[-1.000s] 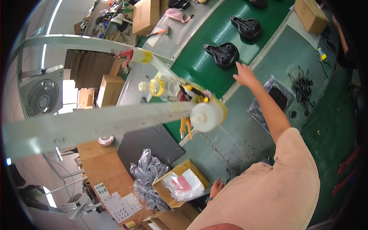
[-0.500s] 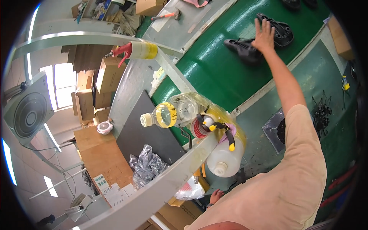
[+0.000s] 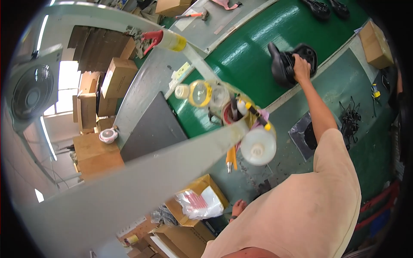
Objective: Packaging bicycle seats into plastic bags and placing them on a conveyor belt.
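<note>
My right hand [image 3: 302, 69] is closed on a black bicycle saddle [image 3: 284, 69] at the edge of a green conveyor belt [image 3: 241, 56]. Its narrow nose points up and to the left. A second black saddle [image 3: 310, 52] lies right against it, partly hidden, with its hollow underside showing. Low in the picture, my left hand [image 3: 238, 207] hangs beside my body with loosely bent fingers and nothing visible in it. An open carton [image 3: 221, 189] holding white and pink plastic wrapping is nearest to it.
Two more saddles [image 3: 317, 9] sit farther along the belt. A grey metal frame [image 3: 142, 167] crosses close by, with bottles [image 3: 258, 147] and yellow-tipped pliers [image 3: 260, 118] strapped to it. Black wire parts [image 3: 350, 116] and a screwdriver [image 3: 375, 91] lie at right. A hammer [image 3: 193, 16] rests on the far bench.
My right hand has gone from spread fingers over the saddles to gripping one, which is now turned and nearer me. The view has shifted, bringing the frame closer.
</note>
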The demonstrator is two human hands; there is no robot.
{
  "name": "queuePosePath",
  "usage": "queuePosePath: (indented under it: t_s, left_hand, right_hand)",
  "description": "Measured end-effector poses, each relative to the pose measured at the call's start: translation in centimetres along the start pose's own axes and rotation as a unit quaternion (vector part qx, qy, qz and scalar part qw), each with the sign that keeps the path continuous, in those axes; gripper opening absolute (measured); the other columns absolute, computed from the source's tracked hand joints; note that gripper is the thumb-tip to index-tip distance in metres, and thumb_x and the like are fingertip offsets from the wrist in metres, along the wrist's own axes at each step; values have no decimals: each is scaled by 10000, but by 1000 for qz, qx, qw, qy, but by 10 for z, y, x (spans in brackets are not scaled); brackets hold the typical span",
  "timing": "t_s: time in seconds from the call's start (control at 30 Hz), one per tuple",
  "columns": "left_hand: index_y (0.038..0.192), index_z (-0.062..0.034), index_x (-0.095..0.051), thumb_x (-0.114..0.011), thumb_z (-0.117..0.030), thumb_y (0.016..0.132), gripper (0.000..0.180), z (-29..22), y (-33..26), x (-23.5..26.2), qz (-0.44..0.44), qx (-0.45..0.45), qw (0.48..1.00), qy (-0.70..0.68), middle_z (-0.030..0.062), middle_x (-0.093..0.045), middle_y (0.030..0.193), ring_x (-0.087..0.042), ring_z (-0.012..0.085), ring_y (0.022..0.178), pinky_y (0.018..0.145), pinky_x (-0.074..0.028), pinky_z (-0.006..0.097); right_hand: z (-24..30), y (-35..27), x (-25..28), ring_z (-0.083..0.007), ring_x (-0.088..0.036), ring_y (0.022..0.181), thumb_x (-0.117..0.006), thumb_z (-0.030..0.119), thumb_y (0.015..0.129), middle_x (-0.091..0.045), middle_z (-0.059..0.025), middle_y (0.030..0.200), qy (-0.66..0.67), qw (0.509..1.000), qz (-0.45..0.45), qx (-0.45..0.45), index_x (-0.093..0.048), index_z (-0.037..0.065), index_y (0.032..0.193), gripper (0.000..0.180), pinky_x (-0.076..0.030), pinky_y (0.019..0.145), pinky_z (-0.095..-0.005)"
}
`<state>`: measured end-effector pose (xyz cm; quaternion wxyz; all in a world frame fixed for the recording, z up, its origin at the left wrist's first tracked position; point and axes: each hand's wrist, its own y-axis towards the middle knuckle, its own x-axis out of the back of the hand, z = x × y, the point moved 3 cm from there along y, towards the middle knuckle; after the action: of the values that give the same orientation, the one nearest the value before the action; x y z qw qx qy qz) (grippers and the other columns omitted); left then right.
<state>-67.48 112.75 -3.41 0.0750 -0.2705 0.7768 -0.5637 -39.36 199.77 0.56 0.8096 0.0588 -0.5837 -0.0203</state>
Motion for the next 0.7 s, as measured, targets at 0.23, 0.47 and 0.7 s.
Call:
queuePosePath:
  t_s: [0.23,0.47,0.7]
  left_hand:
    - [1546,-10,-530,-641,-276,1098,532,8,-14,20,-3,-70,998,6,134,-747,1300,-743,246,1132,909,-586,390]
    - [1417,32,-645,-697,-247,1030,480,56,-42,56,-60,-196,973,111,140,-795,1043,-746,204,936,859,-585,357]
    - [1336,47,-684,-673,-135,1049,340,64,-83,100,-127,-291,947,47,130,-804,1073,-743,162,940,874,-585,324]
  right_hand:
    - [60,-287,102,-377,-601,1145,-774,14,737,-657,-118,1153,100,981,89,141,-606,144,1372,670,-454,941,-502]
    - [151,-493,90,-386,-591,1156,-797,-12,680,-643,-125,1184,106,937,233,238,-593,135,1437,798,-451,976,-500]
    - [292,-584,72,-382,-556,1288,-704,-76,739,-667,-138,1284,345,865,194,309,-554,70,1502,790,-415,1132,-517]
